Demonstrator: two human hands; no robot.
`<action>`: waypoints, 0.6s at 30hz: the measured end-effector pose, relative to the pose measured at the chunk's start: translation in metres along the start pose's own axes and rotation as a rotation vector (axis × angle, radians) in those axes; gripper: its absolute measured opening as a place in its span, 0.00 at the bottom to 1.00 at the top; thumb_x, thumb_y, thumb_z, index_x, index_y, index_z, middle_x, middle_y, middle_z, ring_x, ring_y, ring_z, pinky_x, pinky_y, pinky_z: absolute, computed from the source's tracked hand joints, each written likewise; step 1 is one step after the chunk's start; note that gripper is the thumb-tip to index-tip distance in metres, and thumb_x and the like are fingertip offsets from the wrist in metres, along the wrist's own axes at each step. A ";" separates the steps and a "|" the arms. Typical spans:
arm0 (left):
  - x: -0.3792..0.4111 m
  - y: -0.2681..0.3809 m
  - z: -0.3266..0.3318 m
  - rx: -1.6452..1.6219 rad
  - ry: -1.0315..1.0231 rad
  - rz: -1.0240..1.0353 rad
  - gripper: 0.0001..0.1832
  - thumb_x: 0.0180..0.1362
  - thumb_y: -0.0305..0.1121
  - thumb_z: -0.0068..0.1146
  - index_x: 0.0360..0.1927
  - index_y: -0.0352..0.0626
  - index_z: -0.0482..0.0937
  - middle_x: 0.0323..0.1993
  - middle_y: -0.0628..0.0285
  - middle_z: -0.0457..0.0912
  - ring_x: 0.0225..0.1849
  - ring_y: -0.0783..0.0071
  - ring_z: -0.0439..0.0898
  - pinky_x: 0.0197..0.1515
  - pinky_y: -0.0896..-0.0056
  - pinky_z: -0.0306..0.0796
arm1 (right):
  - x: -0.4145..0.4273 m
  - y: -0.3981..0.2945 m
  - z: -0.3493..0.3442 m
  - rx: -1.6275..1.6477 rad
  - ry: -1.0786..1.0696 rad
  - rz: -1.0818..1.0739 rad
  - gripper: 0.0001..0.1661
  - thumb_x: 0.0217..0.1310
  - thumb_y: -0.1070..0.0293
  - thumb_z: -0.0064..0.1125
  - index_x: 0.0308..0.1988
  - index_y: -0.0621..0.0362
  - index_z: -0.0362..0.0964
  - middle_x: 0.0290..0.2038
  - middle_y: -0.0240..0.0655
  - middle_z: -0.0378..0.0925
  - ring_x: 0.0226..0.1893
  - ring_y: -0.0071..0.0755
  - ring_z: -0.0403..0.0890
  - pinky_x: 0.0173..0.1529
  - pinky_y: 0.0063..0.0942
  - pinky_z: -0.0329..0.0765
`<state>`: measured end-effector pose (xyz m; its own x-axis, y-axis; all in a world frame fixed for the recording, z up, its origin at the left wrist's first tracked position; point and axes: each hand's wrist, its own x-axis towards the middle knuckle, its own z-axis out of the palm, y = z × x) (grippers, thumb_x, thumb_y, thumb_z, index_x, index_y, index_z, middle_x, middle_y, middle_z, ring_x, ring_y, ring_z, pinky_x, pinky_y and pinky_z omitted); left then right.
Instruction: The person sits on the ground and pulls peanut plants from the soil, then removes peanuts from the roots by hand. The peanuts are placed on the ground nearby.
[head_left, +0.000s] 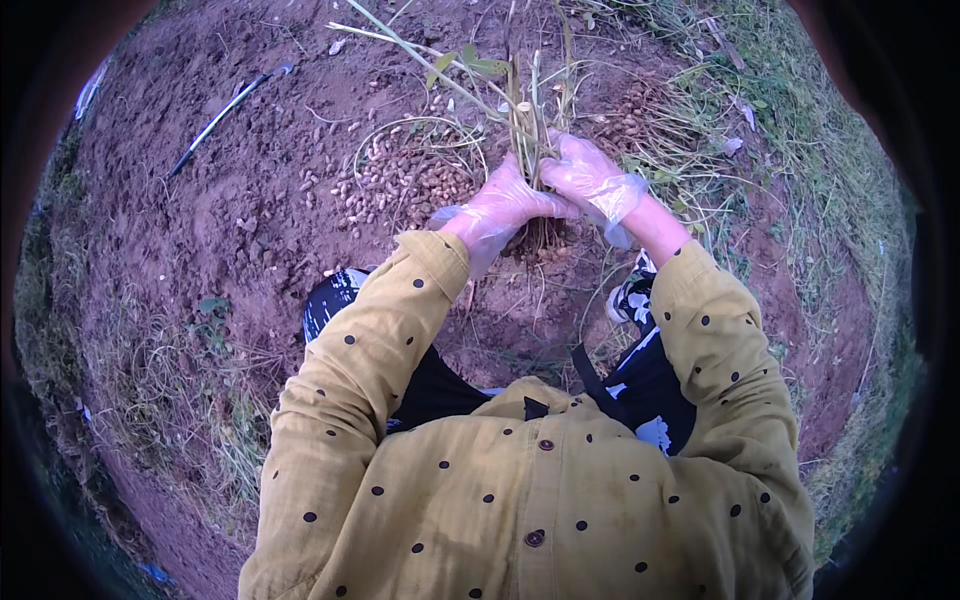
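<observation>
Both my hands wear thin clear plastic gloves. My left hand (506, 193) and my right hand (589, 174) are closed around a bundle of peanut plant stems (527, 124), which stands upright between them. Below my hands hangs the root end of the bundle (540, 238), brown and tangled, close to the soil; whether it touches the ground I cannot tell. A few green leaves (480, 66) remain on a stem above. Just beyond my left hand lies a heap of loose peanuts in their shells (405, 176) on reddish soil.
At the upper left a hand tool with a long thin handle (225, 112) lies on the soil. More pulled peanut plants with pods (645, 120) lie at the upper right. Grass (840, 157) borders the right side, and dry weeds (202, 405) grow at the lower left.
</observation>
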<state>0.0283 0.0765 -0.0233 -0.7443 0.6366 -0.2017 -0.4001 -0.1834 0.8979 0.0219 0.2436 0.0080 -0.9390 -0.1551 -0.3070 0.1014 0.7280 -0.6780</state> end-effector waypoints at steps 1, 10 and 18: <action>0.001 0.000 -0.001 -0.018 0.001 -0.001 0.33 0.48 0.26 0.75 0.59 0.39 0.74 0.51 0.64 0.82 0.54 0.75 0.79 0.60 0.68 0.72 | 0.000 -0.002 -0.002 0.007 -0.027 -0.015 0.34 0.62 0.50 0.56 0.58 0.65 0.71 0.44 0.56 0.82 0.45 0.51 0.84 0.53 0.41 0.76; -0.011 0.018 -0.008 -0.101 0.063 -0.155 0.15 0.61 0.34 0.65 0.50 0.41 0.82 0.46 0.66 0.86 0.44 0.79 0.84 0.50 0.73 0.75 | -0.015 -0.024 -0.021 -0.112 0.107 -0.216 0.38 0.61 0.45 0.67 0.58 0.64 0.72 0.36 0.45 0.84 0.35 0.34 0.84 0.41 0.34 0.79; -0.022 0.047 -0.022 -0.416 0.271 -0.132 0.14 0.66 0.37 0.55 0.45 0.35 0.79 0.40 0.53 0.86 0.36 0.56 0.89 0.32 0.69 0.84 | -0.039 -0.027 -0.055 0.529 0.105 -0.067 0.18 0.69 0.52 0.61 0.36 0.57 0.78 0.28 0.28 0.81 0.22 0.15 0.78 0.28 0.16 0.74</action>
<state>0.0140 0.0377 0.0149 -0.7629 0.4674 -0.4467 -0.6380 -0.4321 0.6374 0.0375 0.2667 0.0751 -0.9741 -0.1027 -0.2016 0.1663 0.2794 -0.9457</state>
